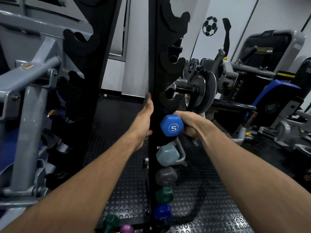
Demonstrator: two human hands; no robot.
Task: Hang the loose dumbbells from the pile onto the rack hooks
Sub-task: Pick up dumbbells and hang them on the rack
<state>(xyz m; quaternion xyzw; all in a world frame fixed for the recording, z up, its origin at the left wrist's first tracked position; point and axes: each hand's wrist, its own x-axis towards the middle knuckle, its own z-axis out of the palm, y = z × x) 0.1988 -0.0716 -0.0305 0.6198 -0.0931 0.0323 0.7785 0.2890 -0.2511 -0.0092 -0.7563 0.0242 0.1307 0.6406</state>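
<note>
Gripping the handle of a blue 5 lb dumbbell (pixel 172 125), the right hand (pixel 189 124) has its fingers curled round the bar just behind the hexagonal head, which faces the camera and reads "5". The dumbbell sits against the right side of the black rack upright (pixel 154 68), just below an empty hook (pixel 170 100); whether it already rests in a hook cannot be told, as the head and hand cover that spot.

Left hand (pixel 144 121): wrapped on the left edge of the same upright, thumb on the near face, fingers around the back and mostly hidden.

Below the blue dumbbell, on the same side of the upright, stacked downward:
- pale teal dumbbell (pixel 167 156), its number not legible
- grey dumbbell (pixel 165 176)
- dark green dumbbell (pixel 164 195)
- dark blue dumbbell (pixel 162 211)

On the floor at the rack's base: a green dumbbell (pixel 110 221) and a purple dumbbell (pixel 127 229), both partly cut off by the frame edge.

Higher hooks (pixel 175 64) on the right side hold nothing. A second black upright (pixel 94 68) leans at left. Floor is black studded rubber matting (pixel 202 182). Behind the rack at right, a plate-loaded machine (pixel 202 88); a soccer ball decal (pixel 210 26) on the wall.
</note>
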